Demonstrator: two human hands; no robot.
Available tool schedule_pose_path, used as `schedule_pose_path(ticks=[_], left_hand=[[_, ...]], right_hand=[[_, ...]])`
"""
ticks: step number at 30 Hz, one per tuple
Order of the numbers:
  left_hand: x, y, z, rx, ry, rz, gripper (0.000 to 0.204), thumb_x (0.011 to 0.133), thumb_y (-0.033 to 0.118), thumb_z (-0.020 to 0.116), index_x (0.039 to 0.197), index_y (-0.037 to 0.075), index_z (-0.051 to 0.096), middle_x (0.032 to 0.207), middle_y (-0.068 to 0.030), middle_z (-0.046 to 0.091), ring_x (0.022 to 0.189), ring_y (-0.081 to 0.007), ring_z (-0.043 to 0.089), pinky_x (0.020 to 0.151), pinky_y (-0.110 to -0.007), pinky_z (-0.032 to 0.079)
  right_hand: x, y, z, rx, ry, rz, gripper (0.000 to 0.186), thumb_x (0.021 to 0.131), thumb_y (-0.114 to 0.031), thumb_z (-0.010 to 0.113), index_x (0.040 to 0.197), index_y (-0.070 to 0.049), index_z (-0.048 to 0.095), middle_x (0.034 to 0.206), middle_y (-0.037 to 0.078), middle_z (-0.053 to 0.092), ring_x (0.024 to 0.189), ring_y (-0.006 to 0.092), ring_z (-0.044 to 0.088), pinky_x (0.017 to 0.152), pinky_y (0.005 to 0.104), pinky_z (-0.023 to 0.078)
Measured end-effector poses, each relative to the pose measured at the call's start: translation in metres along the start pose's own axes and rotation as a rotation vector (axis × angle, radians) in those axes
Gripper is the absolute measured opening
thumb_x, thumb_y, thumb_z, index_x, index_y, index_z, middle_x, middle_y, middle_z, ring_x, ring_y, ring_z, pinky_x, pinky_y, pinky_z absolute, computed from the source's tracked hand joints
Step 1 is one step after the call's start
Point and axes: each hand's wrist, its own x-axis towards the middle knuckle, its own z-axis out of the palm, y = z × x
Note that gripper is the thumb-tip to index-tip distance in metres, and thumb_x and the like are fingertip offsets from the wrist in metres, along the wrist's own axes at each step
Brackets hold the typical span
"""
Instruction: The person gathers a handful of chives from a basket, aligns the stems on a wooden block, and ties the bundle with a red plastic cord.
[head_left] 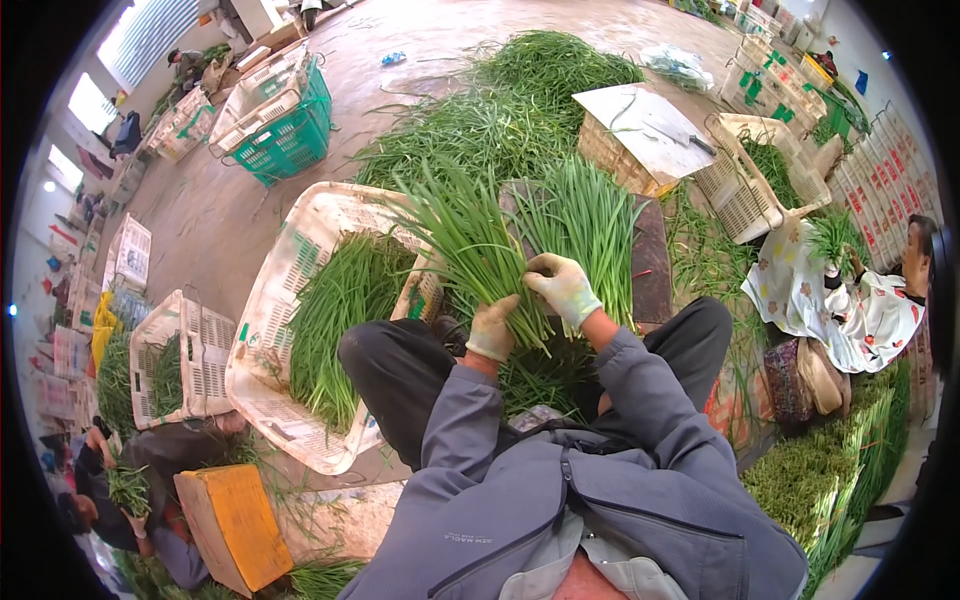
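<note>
My gloved left hand is closed round the lower part of a bunch of long green leafy stalks, whose tips fan up and to the left. My gloved right hand is at the bunch's right side, fingers curled against the stalks near their lower ends. Just beyond it, another pile of trimmed-looking stalks lies on a dark board. Left of my hands, a white plastic crate holds more stalks. Loose greens lie between my knees, partly hidden by the bunch.
A large heap of greens lies ahead. A knife rests on a white-topped box. A yellow box stands lower left. Co-workers sit at right and lower left, holding greens. More crates stand around.
</note>
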Motion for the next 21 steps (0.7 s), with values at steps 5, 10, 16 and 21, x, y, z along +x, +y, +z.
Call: schedule_pose_path(ticks=[5, 10, 16, 21], left_hand=[[0.004, -0.003, -0.002, -0.126, 0.044, 0.089, 0.038, 0.091, 0.008, 0.063, 0.127, 0.001, 0.056, 0.116, -0.0109, 0.064, 0.100, -0.0265, 0.065, 0.087, -0.041, 0.055], [0.012, 0.006, -0.024, -0.051, 0.182, 0.235, 0.025, 0.088, 0.010, 0.071, 0.109, -0.001, 0.064, 0.091, -0.0094, 0.067, 0.078, -0.0230, 0.064, 0.073, -0.035, 0.054], [0.024, 0.051, -0.033, -0.258, 0.178, 0.372, 0.030, 0.091, 0.008, 0.068, 0.118, -0.001, 0.061, 0.090, -0.0098, 0.066, 0.080, -0.0206, 0.063, 0.076, -0.033, 0.053], [0.014, 0.055, -0.023, -0.377, 0.123, 0.349, 0.035, 0.091, 0.003, 0.066, 0.125, 0.004, 0.057, 0.110, -0.0071, 0.067, 0.081, -0.0188, 0.063, 0.078, -0.034, 0.057]], right_hand=[[-0.021, 0.001, 0.001, 0.629, -0.126, 0.192, 0.013, 0.089, -0.005, 0.065, 0.101, -0.001, 0.062, 0.088, 0.001, 0.063, 0.073, 0.0069, 0.058, 0.065, 0.0223, 0.048], [-0.061, -0.019, -0.015, 1.062, -0.237, 0.236, 0.015, 0.092, -0.005, 0.058, 0.106, 0.001, 0.058, 0.097, 0.010, 0.066, 0.088, 0.0199, 0.065, 0.083, 0.0326, 0.052], [-0.107, 0.002, -0.062, 0.431, -0.666, 0.325, 0.023, 0.084, -0.013, 0.066, 0.102, 0.002, 0.066, 0.095, 0.013, 0.070, 0.089, 0.0262, 0.068, 0.083, 0.0382, 0.054], [-0.096, 0.022, -0.037, 0.010, -0.359, 0.275, 0.031, 0.086, -0.019, 0.069, 0.113, -0.004, 0.066, 0.101, 0.014, 0.071, 0.095, 0.0244, 0.069, 0.084, 0.0338, 0.053]])
